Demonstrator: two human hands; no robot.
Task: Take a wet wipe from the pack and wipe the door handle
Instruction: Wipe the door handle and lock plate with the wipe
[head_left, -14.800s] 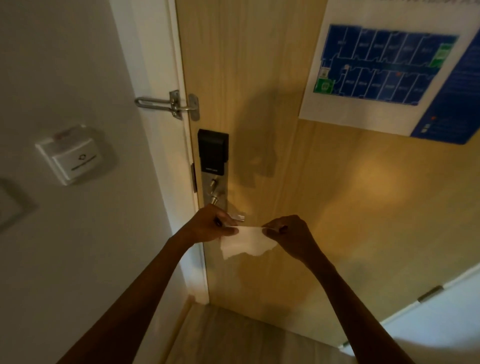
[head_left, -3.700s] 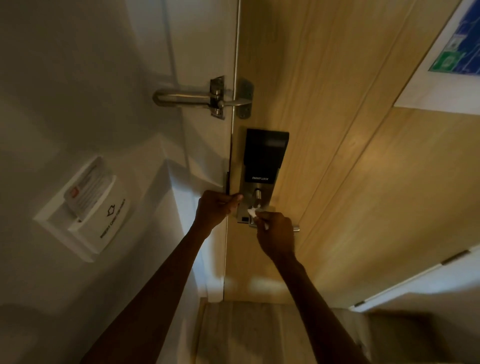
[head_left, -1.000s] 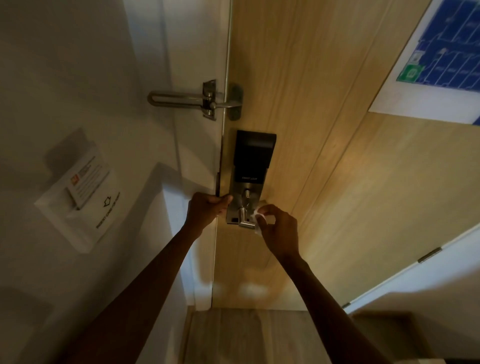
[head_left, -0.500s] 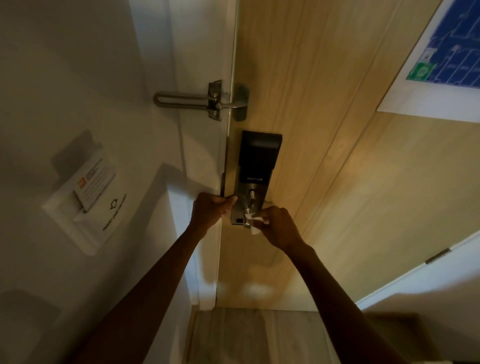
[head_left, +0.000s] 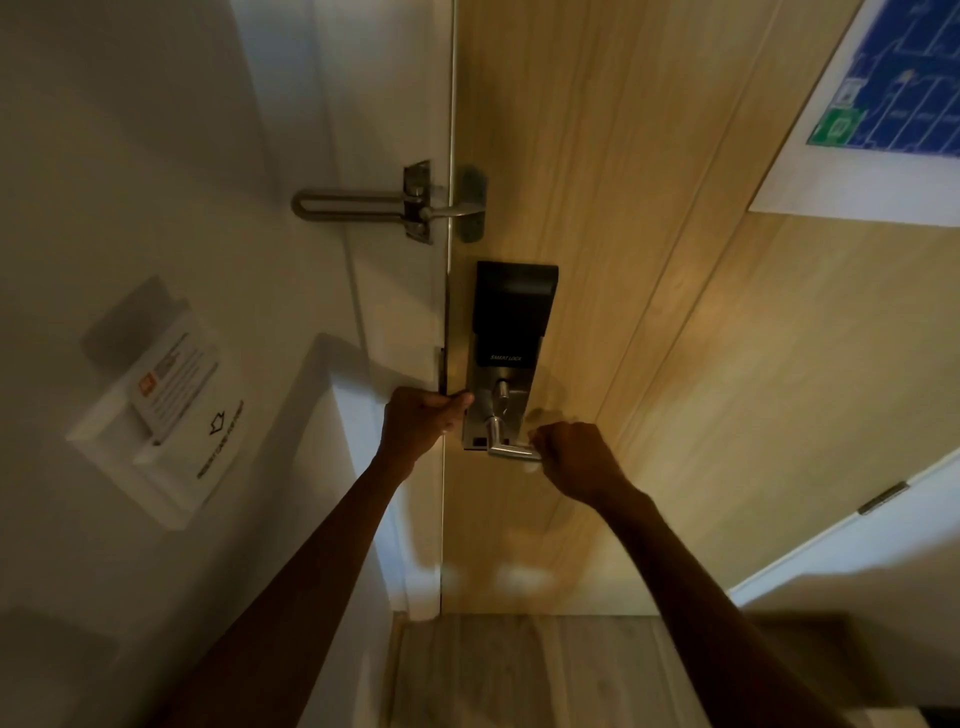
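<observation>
The silver lever door handle (head_left: 511, 451) sticks out from a smart lock plate (head_left: 501, 395) with a black top, mounted on the wooden door (head_left: 623, 260). My right hand (head_left: 569, 456) is closed around the free end of the handle, with a bit of white wet wipe (head_left: 531, 466) showing under its fingers. My left hand (head_left: 418, 426) grips the door's edge just left of the lock plate. The wipe pack is not in view.
A metal swing-bar guard (head_left: 410, 205) spans frame and door above the lock. A white key-card holder (head_left: 161, 410) hangs on the left wall. A blue floor-plan sign (head_left: 883, 104) is on the door at upper right. Wooden floor (head_left: 519, 670) lies below.
My right hand has slid with the wipe from the handle's base near the plate out to its free end. The left hand has stayed on the door's edge.
</observation>
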